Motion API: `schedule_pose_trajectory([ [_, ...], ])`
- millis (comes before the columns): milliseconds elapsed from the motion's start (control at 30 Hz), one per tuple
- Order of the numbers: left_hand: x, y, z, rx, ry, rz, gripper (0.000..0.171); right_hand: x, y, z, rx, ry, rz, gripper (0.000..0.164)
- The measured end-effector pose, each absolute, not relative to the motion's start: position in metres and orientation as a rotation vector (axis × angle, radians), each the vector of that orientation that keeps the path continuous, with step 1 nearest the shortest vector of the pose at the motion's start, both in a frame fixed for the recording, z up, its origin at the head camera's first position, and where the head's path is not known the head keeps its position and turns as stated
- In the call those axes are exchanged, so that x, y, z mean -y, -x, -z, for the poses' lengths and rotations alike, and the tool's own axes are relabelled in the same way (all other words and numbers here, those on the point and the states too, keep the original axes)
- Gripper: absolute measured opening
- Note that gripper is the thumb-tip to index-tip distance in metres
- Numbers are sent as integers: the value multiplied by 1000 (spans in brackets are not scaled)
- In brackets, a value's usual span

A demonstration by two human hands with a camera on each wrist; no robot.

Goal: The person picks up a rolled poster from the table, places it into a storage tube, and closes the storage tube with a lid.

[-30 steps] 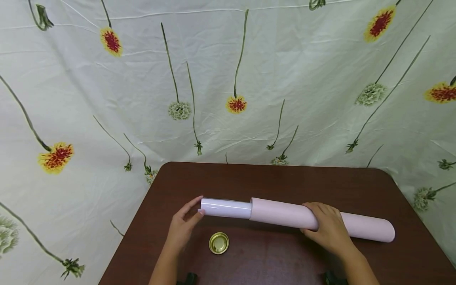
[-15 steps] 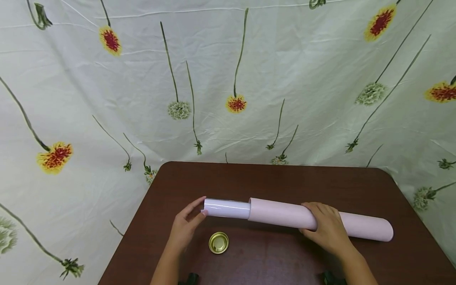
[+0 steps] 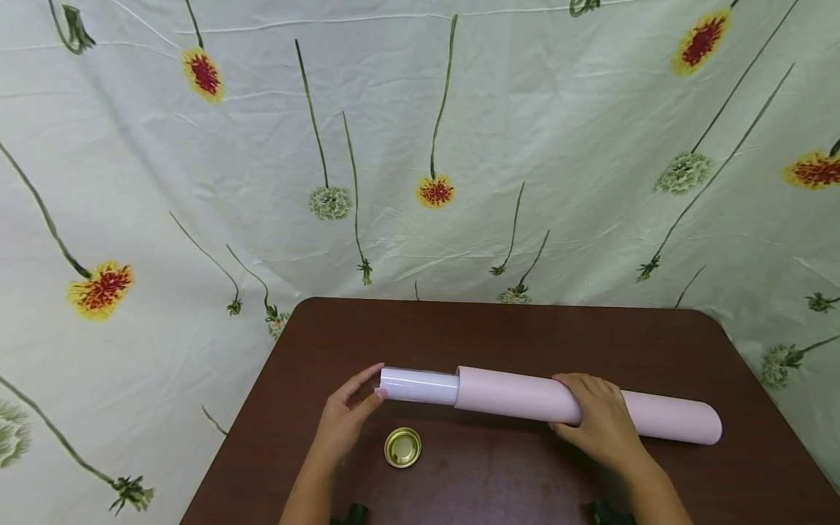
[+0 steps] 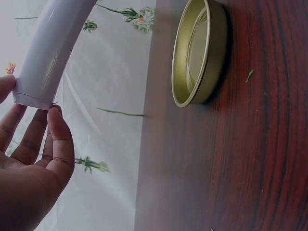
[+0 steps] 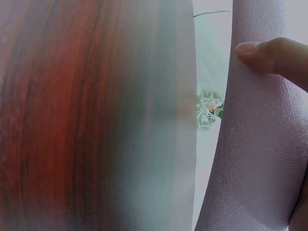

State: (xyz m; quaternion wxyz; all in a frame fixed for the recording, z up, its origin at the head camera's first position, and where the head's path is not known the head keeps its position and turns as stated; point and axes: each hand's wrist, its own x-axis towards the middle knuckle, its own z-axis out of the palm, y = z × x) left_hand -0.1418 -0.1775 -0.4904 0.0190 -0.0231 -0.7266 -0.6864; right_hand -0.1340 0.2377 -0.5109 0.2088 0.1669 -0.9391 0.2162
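At the lowest edge of the head view, one dark object (image 3: 354,515) shows beside my left forearm and another dark piece (image 3: 607,512) beside my right one; I cannot tell what they are. Nearest to me on the table (image 3: 492,485) is a round, shallow gold lid (image 3: 402,448), its hollow side up, near my left hand (image 3: 341,423) but not touched by it. A very small green scrap (image 4: 249,76) lies close to this lid.

With the thumb and fingertips of my left hand I pinch the outer end of a glossy white roll (image 3: 420,385). The roll sticks out from the left mouth of a pale pink tube (image 3: 512,394), and its other part is inside. My right hand (image 3: 600,423) grips the tube around its middle, the thumb on the near side and the fingers over the top. The tube is held above the table, leaning a little, with its closed, rounded end toward my right.

Behind the far edge of the table hangs a whitish, wrinkled cloth (image 3: 394,109), printed with yellow-red flowers and long green stems.
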Motion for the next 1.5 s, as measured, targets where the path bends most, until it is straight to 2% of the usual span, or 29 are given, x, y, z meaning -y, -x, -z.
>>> schedule_pose_trajectory([
  [1500, 156, 141, 494, 2339, 137, 2081, 46, -227, 132, 511, 2624, -455, -599, 74],
])
